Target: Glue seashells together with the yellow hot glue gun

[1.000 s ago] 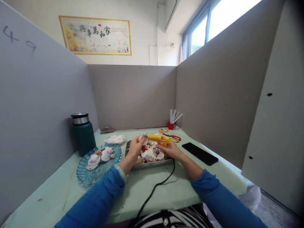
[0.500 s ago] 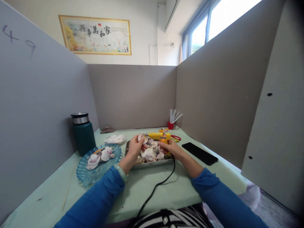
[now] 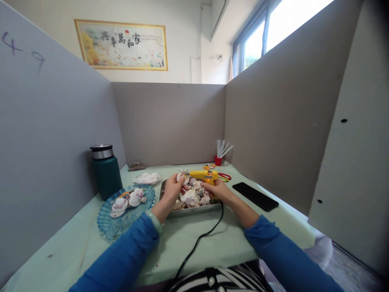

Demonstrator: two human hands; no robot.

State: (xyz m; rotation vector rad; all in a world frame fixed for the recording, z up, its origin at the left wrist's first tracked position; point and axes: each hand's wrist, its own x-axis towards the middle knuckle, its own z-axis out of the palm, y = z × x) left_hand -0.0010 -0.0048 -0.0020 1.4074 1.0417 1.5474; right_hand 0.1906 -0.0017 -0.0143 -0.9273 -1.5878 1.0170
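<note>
Over the metal tray [image 3: 194, 210] of shells [image 3: 191, 199] on the worktop [image 3: 231, 245], the left hand [image 3: 171, 193] pinches a pale shell [image 3: 180, 177], partly covered by its grip; the right hand [image 3: 221, 190] grips a yellow glue gun [image 3: 201, 174], its tip hard to make out. Behind, red-handled scissors [image 3: 226, 176] are half hidden. A blue plate [image 3: 105, 226] sits left, a phone [image 3: 255, 196] right.

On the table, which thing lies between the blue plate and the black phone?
In the head view, a tray of shells lies there, with the left hand and right hand above it.
</note>
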